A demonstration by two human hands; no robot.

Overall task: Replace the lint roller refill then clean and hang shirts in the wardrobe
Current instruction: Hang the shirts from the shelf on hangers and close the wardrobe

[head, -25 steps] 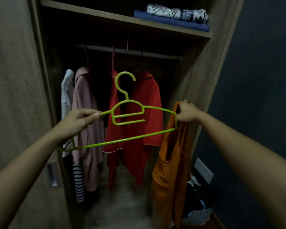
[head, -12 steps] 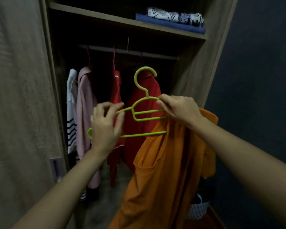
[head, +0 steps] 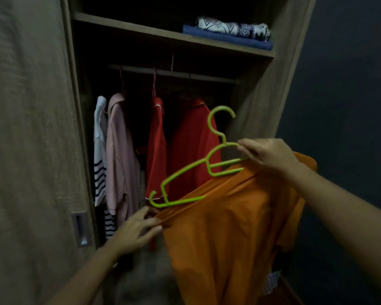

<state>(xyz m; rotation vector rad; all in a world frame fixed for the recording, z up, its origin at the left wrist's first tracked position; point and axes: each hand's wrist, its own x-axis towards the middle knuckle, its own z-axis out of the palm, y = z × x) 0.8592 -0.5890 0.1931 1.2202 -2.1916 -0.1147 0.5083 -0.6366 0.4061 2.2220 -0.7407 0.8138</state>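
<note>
Open wardrobe (head: 262,102), shirts hung on rail | green hanger (head: 185,172) gripped by right hand (head: 266,155) | orange shirt (head: 229,227) pinched by left hand (head: 136,230)

Folded blue cloth (head: 227,37) and patterned cloth (head: 232,27) lie stacked on the shelf (head: 128,29).

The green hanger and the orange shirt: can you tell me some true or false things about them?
1. The green hanger hangs on the rail. False: the right hand holds it below the rail.
2. The left hand pinches the orange shirt. True.
3. The orange shirt covers the whole hanger. False: only its right end is inside.
4. Folded cloths lie on the top shelf. True.
</note>
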